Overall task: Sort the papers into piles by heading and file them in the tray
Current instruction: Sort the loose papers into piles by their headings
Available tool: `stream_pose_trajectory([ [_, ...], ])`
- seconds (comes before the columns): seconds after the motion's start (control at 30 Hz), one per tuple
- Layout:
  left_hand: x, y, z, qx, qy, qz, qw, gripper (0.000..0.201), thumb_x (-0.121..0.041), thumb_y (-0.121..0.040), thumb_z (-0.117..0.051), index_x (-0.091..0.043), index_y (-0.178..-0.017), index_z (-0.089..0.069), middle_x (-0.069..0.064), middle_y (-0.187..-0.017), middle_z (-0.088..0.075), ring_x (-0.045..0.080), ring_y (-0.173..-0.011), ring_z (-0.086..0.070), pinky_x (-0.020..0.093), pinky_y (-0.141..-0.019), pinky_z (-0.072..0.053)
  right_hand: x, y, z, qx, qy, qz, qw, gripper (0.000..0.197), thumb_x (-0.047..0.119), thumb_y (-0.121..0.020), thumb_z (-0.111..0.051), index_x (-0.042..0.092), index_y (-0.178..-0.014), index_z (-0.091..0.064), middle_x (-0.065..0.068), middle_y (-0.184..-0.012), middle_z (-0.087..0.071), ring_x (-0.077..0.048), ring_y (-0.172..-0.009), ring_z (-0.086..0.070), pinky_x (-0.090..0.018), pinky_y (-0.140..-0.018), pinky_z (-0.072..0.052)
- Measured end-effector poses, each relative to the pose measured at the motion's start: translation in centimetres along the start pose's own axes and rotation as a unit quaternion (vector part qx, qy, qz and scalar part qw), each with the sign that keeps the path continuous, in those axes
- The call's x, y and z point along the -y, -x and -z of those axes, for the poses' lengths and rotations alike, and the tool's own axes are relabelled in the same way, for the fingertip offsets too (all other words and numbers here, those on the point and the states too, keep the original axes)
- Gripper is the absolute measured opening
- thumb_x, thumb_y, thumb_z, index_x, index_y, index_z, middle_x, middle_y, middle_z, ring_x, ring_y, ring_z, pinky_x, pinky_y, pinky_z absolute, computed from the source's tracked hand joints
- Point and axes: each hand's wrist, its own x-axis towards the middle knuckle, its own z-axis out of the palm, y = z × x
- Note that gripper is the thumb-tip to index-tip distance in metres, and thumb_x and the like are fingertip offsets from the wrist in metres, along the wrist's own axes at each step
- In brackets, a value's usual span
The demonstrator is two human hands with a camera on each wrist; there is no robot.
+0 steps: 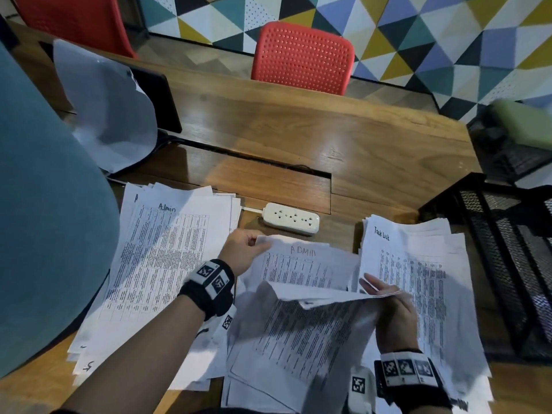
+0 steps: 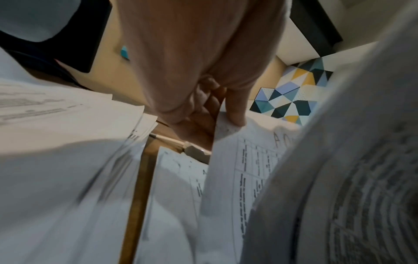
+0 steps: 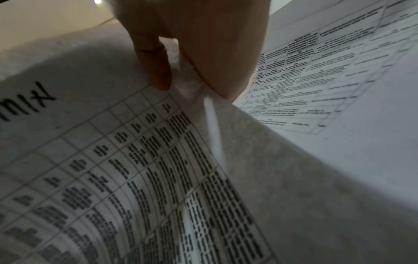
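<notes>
- Now an ADMIN sheet (image 1: 301,268) is pinched at its corner by the left hand (image 1: 242,251), for the Admin pile (image 1: 167,249).
- Upper sheets (image 1: 313,321) are pinched up by the right hand (image 1: 394,312), so headings can be read.

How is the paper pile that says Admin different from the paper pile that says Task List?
The white Admin paper pile lies on the left of the brown wooden table; the white Task List paper pile lies on the right, beside the black mesh tray. The Admin pile sits near the left hand; the Task List pile sits by the right hand. Both are loose stacks of white sheets with printed tables and handwritten headings.
</notes>
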Motion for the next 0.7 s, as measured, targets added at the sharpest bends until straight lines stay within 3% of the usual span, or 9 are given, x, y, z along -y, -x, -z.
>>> stream_pose_trajectory([
  [0.13, -0.1, 0.6, -0.5, -0.035, 0.042, -0.013, 0.998, 0.013, -0.012, -0.086, -0.076, -0.006, -0.075, -0.072, -0.001, -0.067, -0.064, 0.013, -0.068, -0.058, 0.027, -0.065, -0.046, -0.7, -0.1, 0.4, 0.001, 0.009, 0.003, 1.000, 0.036, -0.013, -0.086, -0.041, -0.001, -0.077, -0.074, -0.026, -0.109, -0.069, -0.039, -0.108, -0.063, -0.045, -0.100, -0.049],
  [0.23, -1.4, 1.6, -1.2, 0.035, 0.074, -0.017, 0.997, 0.013, 0.007, -0.080, -0.075, -0.004, -0.075, -0.074, -0.001, -0.071, -0.070, 0.009, -0.072, -0.065, 0.022, -0.070, -0.052, -0.7, -0.2, 0.2, 0.020, 0.017, -0.018, 0.999, 0.031, -0.009, -0.088, -0.048, 0.004, -0.085, -0.076, -0.021, -0.113, -0.069, -0.033, -0.113, -0.062, -0.035, -0.098, -0.051],
  [0.3, -1.8, 2.1, -1.5, 0.109, 0.081, -0.006, 0.991, 0.020, 0.010, -0.079, -0.072, -0.009, -0.073, -0.072, -0.005, -0.072, -0.072, 0.004, -0.073, -0.067, 0.019, -0.072, -0.053, -0.5, -0.2, -0.1, 0.055, 0.021, -0.031, 0.998, 0.007, 0.010, -0.078, -0.072, 0.014, -0.073, -0.070, -0.019, -0.106, -0.072, -0.031, -0.105, -0.066, -0.029, -0.089, -0.056],
  [0.33, -2.2, 2.5, -1.4, 0.153, 0.087, 0.001, 0.984, 0.010, -0.006, -0.081, -0.076, -0.010, -0.074, -0.071, -0.005, -0.073, -0.070, 0.004, -0.073, -0.065, 0.020, -0.073, -0.052, -0.5, -0.2, 0.1, 0.062, 0.040, -0.024, 0.997, 0.023, 0.025, -0.062, -0.086, 0.017, -0.068, -0.065, -0.013, -0.092, -0.075, -0.027, -0.092, -0.069, -0.027, -0.080, -0.058],
  [0.4, -2.0, 3.0, -0.8, 0.215, 0.120, 0.021, 0.969, 0.045, -0.054, -0.077, -0.074, -0.011, -0.086, -0.071, -0.001, -0.085, -0.070, 0.008, -0.084, -0.066, 0.023, -0.079, -0.051, -0.6, -0.3, 0.8, 0.074, 0.076, -0.032, 0.994, 0.059, 0.041, -0.034, -0.096, 0.015, -0.076, -0.064, -0.004, -0.069, -0.068, -0.019, -0.067, -0.064, -0.024, -0.062, -0.055],
  [0.47, -1.9, 2.7, -0.2, 0.180, 0.151, 0.048, 0.971, 0.066, -0.074, -0.075, -0.060, -0.018, -0.107, -0.072, 0.000, -0.115, -0.071, 0.015, -0.115, -0.064, 0.034, -0.097, -0.050, -0.4, 0.0, 0.8, 0.091, 0.050, -0.029, 0.994, 0.074, 0.040, -0.034, -0.096, 0.008, -0.090, -0.061, -0.004, -0.063, -0.063, -0.017, -0.060, -0.060, -0.024, -0.059, -0.053],
  [0.57, -1.2, 0.0, 0.4, -0.009, -0.078, 0.046, 0.996, 0.052, -0.055, -0.086, -0.065, -0.023, -0.127, -0.062, -0.005, -0.132, -0.058, 0.019, -0.130, -0.051, 0.040, -0.107, -0.042, 0.1, 0.7, 0.4, 0.106, 0.039, -0.018, 0.993, 0.033, 0.024, -0.048, -0.086, 0.009, -0.070, -0.066, -0.006, -0.060, -0.060, -0.018, -0.062, -0.061, -0.025, -0.063, -0.051],
  [0.63, -0.3, -1.9, 0.6, -0.030, -0.310, 0.063, 0.948, 0.057, -0.030, -0.090, -0.070, -0.017, -0.141, -0.048, 0.004, -0.142, -0.048, 0.025, -0.133, -0.046, 0.041, -0.109, -0.041, 0.2, 1.0, 0.5, 0.110, 0.039, -0.015, 0.993, 0.008, 0.013, -0.057, -0.073, 0.014, -0.056, -0.066, -0.006, -0.062, -0.060, -0.019, -0.066, -0.062, -0.026, -0.066, -0.051],
  [0.7, 0.4, -3.3, 0.9, -0.004, -0.432, 0.074, 0.899, 0.052, -0.013, -0.088, -0.067, -0.011, -0.137, -0.048, 0.010, -0.137, -0.049, 0.031, -0.127, -0.051, 0.040, -0.104, -0.045, 0.1, 1.0, 0.7, 0.110, 0.041, -0.018, 0.993, 0.008, 0.009, -0.062, -0.069, 0.013, -0.055, -0.065, -0.008, -0.066, -0.063, -0.020, -0.071, -0.063, -0.029, -0.072, -0.052],
])
